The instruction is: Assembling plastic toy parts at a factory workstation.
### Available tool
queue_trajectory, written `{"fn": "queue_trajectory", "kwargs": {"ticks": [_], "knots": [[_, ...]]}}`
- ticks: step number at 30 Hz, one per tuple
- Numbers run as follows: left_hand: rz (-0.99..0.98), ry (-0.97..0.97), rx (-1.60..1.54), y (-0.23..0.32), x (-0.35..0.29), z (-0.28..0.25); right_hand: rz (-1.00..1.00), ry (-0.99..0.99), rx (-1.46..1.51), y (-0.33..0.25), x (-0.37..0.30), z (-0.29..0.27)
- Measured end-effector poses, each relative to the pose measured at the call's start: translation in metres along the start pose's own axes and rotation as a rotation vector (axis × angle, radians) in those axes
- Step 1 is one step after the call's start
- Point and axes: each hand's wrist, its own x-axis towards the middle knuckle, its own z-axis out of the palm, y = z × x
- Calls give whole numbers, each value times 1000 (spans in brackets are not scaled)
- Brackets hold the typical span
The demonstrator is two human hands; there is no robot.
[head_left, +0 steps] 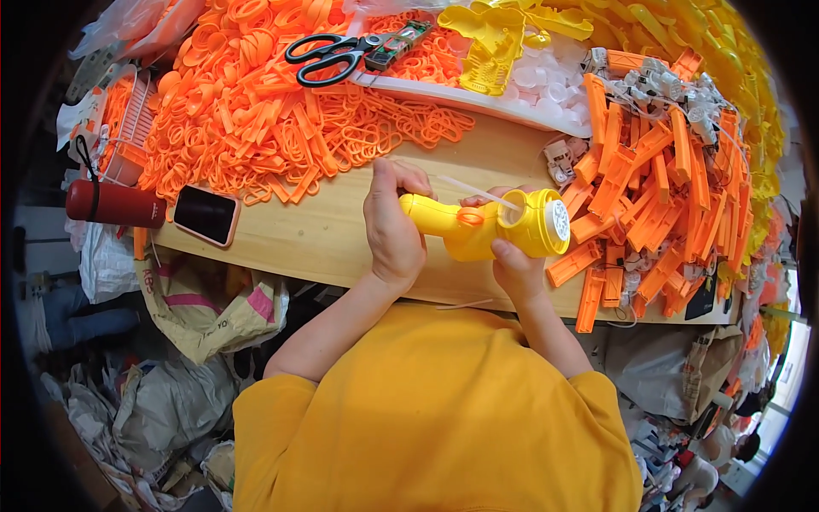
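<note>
Near the table's point(333, 243) twelve-o'clock side from the shirt point(435, 410), the left hand point(394, 218) is curled round the handle end of a yellow toy point(465, 246), and the right hand point(522, 275) holds its body. The orange button point(470, 217) and white disc point(560, 220) appear fitted; the thin tube point(478, 193) sticks out toward ten o'clock, so that part seems unfinished. Orange cases point(631, 192) lie piled at three o'clock.

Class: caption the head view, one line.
Left hand and right hand hold a yellow plastic casing near heaped orange parts on a table.

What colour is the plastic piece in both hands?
The plastic piece is mainly yellow; the head view shows it best.
</note>
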Motion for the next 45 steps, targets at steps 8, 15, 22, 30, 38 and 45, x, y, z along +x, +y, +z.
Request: {"fn": "queue_trajectory", "kwargs": {"ticks": [8, 15, 22, 30, 38, 45], "knots": [[514, -324, 580, 43, 19, -9, -4, -13, -127, -5, 0, -7], [491, -789, 854, 61, 8, 21, -115, -53, -553, -3, -4, -7], [407, -764, 719, 55, 5, 14, -203, -204, -832, -6, -1, -10], [406, -769, 698, 58, 4, 7, -204, -226, -539, -22, 6, -8], [71, -777, 617, 64, 2, -1, -196, -238, -345, -16, 9, -16], [238, -808, 893, 69, 8, -20, -270, -260, -253, -26, 8, -14]]}}
